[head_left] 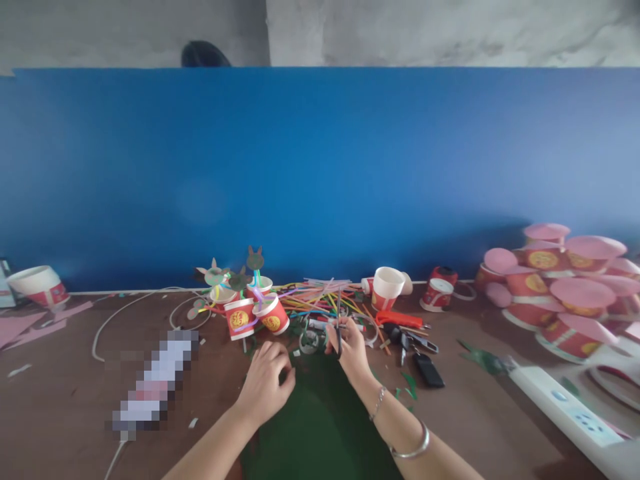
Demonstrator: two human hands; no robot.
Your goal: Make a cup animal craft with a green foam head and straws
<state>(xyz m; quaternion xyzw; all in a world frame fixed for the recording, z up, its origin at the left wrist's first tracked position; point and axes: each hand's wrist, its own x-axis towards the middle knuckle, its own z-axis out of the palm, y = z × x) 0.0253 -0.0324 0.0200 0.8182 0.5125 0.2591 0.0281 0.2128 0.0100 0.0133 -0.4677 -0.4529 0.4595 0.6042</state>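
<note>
My right hand grips a pair of scissors, their blades pointing up and away. Below both hands lies a dark green sheet of paper that reaches the bottom edge of the view. My left hand rests over the sheet's left edge with loosely bent fingers, its thumb apart from them and nothing visible in it; the fingertips are partly hidden. Just beyond my hands are a roll of clear tape, a marker and a heap of coloured pipe cleaners.
Red paper cups with dark animal-shaped cutouts stand left of centre. Keys with a black fob lie right, near a white cup. Pink-topped cups and a power strip sit far right. A blue partition rises behind.
</note>
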